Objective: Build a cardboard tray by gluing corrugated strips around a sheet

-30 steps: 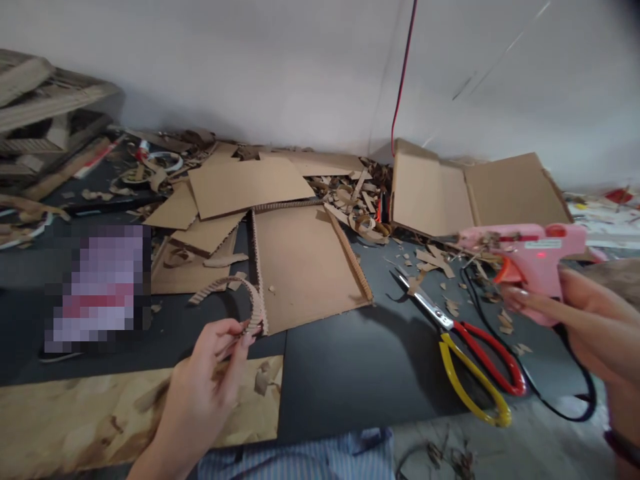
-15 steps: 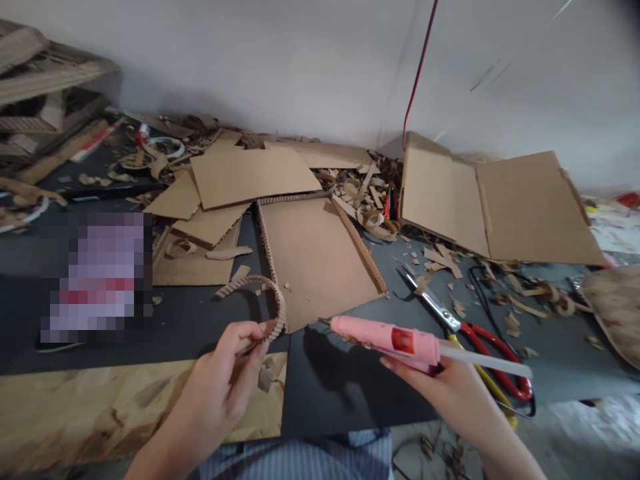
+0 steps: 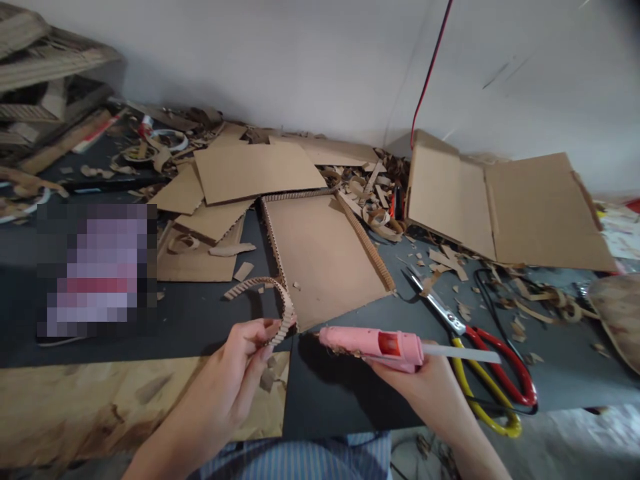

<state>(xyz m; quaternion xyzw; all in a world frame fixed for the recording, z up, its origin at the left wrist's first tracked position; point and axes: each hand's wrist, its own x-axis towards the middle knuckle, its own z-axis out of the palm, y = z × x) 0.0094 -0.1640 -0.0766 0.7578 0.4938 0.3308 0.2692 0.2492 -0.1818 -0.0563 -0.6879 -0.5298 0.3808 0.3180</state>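
My left hand point(image 3: 235, 373) pinches the near end of a curved corrugated cardboard strip point(image 3: 273, 293) at the front corner of a flat cardboard panel point(image 3: 320, 257) edged with the same strip. My right hand point(image 3: 425, 393) grips a pink hot glue gun point(image 3: 373, 343) held level, its nozzle pointing left toward that corner, a short gap from my left fingertips. A clear glue stick point(image 3: 460, 353) pokes out of the gun's back.
Red-and-yellow scissors point(image 3: 475, 353) lie right of the gun on the dark table point(image 3: 350, 393). A folded cardboard box sheet point(image 3: 505, 207) sits at back right, several cardboard sheets point(image 3: 255, 170) and scraps at back centre. A blurred patch lies left, a wooden board point(image 3: 100, 407) near front left.
My right hand carried the glue gun from the far right down to the panel's front corner, turning its nozzle left. The left hand kept its pinch on the strip.
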